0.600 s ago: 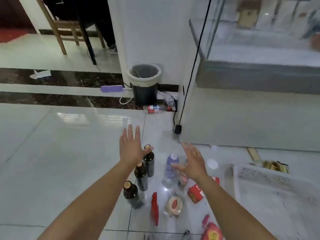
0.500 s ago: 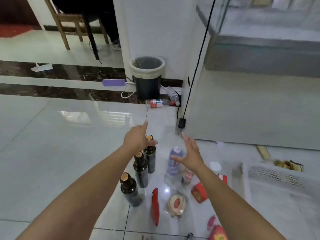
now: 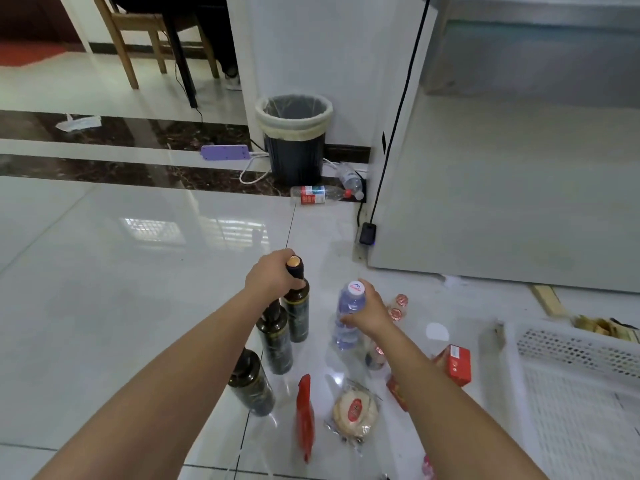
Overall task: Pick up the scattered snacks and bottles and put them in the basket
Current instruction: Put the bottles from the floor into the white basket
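Note:
Three dark glass bottles stand in a row on the white floor. My left hand [image 3: 272, 277] is closed around the neck of the farthest dark bottle [image 3: 297, 311]. My right hand [image 3: 365, 311] grips a clear water bottle [image 3: 348, 323] with a white cap, standing upright. Nearer me lie a red snack packet [image 3: 305, 415], a round wrapped cake [image 3: 355, 410] and a red box [image 3: 455, 363]. Small bottles with copper foil tops [image 3: 398, 306] stand just right of my right hand. The white perforated basket [image 3: 568, 351] sits at the lower right.
A black bin [image 3: 294, 147] with a liner stands by the white pillar, with a purple power strip [image 3: 225, 152] and two plastic bottles [image 3: 322, 195] beside it. A grey cabinet [image 3: 502, 188] fills the right side. A black cable with an adapter [image 3: 367, 233] hangs down. A wooden chair stands far left.
Both hands were open above the bottles; now the left has closed on the far dark bottle's neck and the right has closed on the water bottle. The camera tilted downward.

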A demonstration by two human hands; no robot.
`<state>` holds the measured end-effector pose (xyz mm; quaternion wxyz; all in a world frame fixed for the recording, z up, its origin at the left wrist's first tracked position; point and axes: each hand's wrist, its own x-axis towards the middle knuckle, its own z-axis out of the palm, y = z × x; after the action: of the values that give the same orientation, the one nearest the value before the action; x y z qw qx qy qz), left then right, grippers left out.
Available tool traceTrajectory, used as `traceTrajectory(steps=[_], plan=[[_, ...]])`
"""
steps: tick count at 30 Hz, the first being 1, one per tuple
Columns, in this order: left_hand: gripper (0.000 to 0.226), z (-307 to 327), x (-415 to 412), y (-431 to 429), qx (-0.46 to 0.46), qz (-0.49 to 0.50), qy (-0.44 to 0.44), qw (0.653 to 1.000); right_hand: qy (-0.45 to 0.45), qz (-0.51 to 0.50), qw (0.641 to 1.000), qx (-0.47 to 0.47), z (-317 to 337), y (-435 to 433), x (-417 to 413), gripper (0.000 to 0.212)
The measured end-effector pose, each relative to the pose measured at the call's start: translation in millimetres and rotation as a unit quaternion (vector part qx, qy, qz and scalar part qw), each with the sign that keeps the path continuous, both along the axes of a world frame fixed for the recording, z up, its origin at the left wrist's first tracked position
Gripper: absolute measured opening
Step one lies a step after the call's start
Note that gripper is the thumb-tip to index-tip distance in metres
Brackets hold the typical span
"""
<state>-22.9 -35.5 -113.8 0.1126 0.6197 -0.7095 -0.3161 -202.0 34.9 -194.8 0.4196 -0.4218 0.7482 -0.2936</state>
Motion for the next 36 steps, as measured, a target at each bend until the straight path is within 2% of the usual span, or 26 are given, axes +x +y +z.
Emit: traceTrajectory(steps=[3, 5, 7, 12, 17, 20, 23, 26, 29, 32, 36], plan=[[0.024, -1.3, 0.6, 4.6, -0.015, 0.014, -0.003, 1.000, -0.005, -0.080, 0.997, -0.017, -15.8, 1.3, 8.3, 0.078], [0.024, -2.6, 2.7, 9.2, -0.028, 0.026, -0.018, 0.999, 0.029, -0.120, 0.992, -0.022, -22.5, 3.4, 11.7, 0.074], [0.024, -3.1, 4.2, 12.0, -0.037, 0.034, -0.033, 0.998, 0.040, -0.133, 0.990, -0.016, -26.8, 4.2, 10.5, 0.072], [0.025, -2.2, 0.0, 15.3, -0.068, 0.032, -0.054, 0.996, 0.001, -0.126, 0.992, -0.014, -19.1, 9.4, 5.5, 0.054], [0.027, 9.4, -1.9, 18.4, -0.064, -0.003, -0.101, 0.993, -0.032, -0.194, 0.980, -0.021, 9.5, 32.2, -6.3, 0.059], [0.028, 12.3, -2.7, 21.7, -0.094, -0.023, -0.126, 0.987, -0.052, -0.215, 0.974, -0.053, 29.8, 46.3, -24.5, 0.062], [0.030, 22.4, -11.4, 25.2, -0.127, -0.018, -0.108, 0.986, -0.090, -0.259, 0.956, -0.106, 52.4, 59.1, -45.6, 0.064], [0.032, 47.7, -27.5, 25.4, -0.133, -0.017, -0.034, 0.990, -0.143, -0.327, 0.922, -0.151, 77.5, 75.3, -69.2, 0.064], [0.035, 79.2, -54.9, 27.8, -0.119, -0.027, 0.136, 0.983, -0.185, -0.383, 0.884, -0.193, 107.6, 102.2, -98.4, 0.063], [0.032, 113.0, -94.2, 38.3, -0.101, -0.033, 0.320, 0.942, -0.207, -0.439, 0.841, -0.239, 127.5, 137.4, -136.6, 0.052], [0.029, 131.7, -163.8, 62.1, -0.073, -0.071, 0.429, 0.898, -0.216, -0.525, 0.780, -0.263, 129.9, 193.9, -189.4, 0.035]])
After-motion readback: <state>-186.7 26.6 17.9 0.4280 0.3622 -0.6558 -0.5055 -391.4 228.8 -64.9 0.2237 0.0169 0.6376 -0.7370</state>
